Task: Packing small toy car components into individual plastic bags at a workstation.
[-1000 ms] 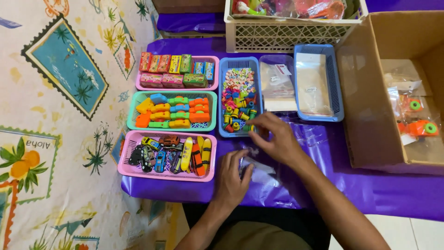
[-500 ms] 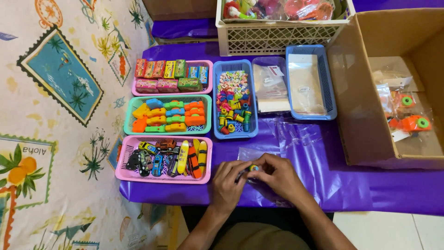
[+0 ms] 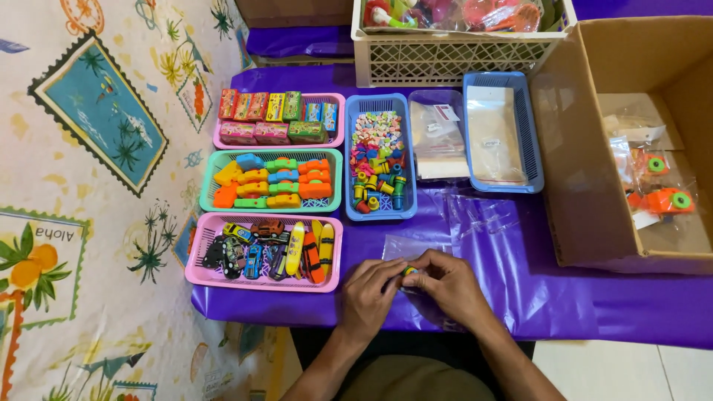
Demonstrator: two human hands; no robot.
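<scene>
A single head-worn camera looks steeply down from above the seated person, facing forward across the purple-covered table [image 3: 579, 304]. It sits close enough that both forearms enter from the bottom edge, while the white crate [image 3: 453, 56] is cropped at the top.

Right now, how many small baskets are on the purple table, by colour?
Pink baskets: 2
Green basket: 1
Blue baskets: 2
Total: 5
</scene>
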